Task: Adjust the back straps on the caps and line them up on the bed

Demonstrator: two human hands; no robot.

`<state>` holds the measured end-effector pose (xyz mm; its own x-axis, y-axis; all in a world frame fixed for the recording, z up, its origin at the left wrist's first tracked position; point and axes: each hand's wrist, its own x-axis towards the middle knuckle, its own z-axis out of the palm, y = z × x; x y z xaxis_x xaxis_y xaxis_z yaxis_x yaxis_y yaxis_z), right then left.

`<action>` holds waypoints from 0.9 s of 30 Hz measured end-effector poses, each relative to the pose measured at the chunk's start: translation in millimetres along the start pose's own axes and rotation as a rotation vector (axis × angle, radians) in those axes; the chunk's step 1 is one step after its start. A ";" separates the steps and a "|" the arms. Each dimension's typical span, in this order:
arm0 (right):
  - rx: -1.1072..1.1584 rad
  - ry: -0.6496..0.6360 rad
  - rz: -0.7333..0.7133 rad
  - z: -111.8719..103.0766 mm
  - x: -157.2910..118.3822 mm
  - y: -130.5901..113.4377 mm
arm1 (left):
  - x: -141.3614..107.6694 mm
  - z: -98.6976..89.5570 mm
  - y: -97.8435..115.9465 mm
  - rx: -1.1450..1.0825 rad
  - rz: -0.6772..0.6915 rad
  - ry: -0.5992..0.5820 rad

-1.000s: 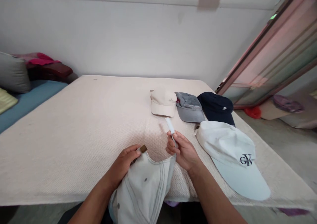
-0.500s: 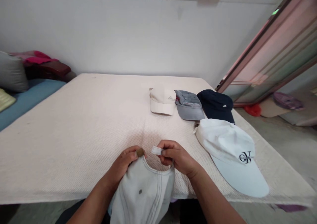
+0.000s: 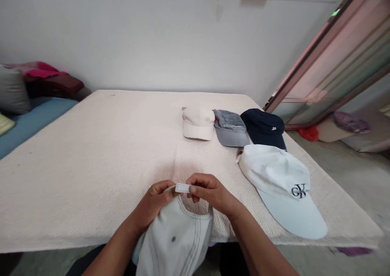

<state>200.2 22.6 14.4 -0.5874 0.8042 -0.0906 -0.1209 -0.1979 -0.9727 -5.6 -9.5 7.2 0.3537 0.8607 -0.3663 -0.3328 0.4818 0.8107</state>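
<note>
A pale grey-white baseball cap hangs at the table's near edge with its back opening upward. My left hand is closed on one side of the opening, beside a brown buckle piece. Between the thumb and fingers of my right hand is the white adjuster strap of the cap. The strap's free end overlaps the brown piece; whether it is threaded through, I cannot tell. The cap's brim is out of sight below.
On the cream cloth-covered table lie a cream cap, a grey cap, a navy cap and a larger white cap. A grey cushion rests at the far left. Behind stands a pale wall.
My right hand has brought the white strap leftward, so its end now lies over the brown piece by my left hand. The gap between them has closed.
</note>
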 end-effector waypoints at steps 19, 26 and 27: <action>0.118 0.059 -0.019 9.0 5.6 5.4 | 1.2 0.8 -0.6 0.055 0.041 0.068; 0.203 0.082 0.017 6.1 7.2 9.1 | -3.7 2.2 0.7 -0.019 0.016 0.032; 0.201 0.073 0.019 6.7 7.3 9.1 | -4.1 2.5 0.8 -0.024 0.014 0.029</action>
<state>189.5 22.9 6.4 -0.5328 0.8361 -0.1307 -0.2719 -0.3154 -0.9092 -5.2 -13.0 10.5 0.3234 0.8717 -0.3680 -0.3584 0.4728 0.8050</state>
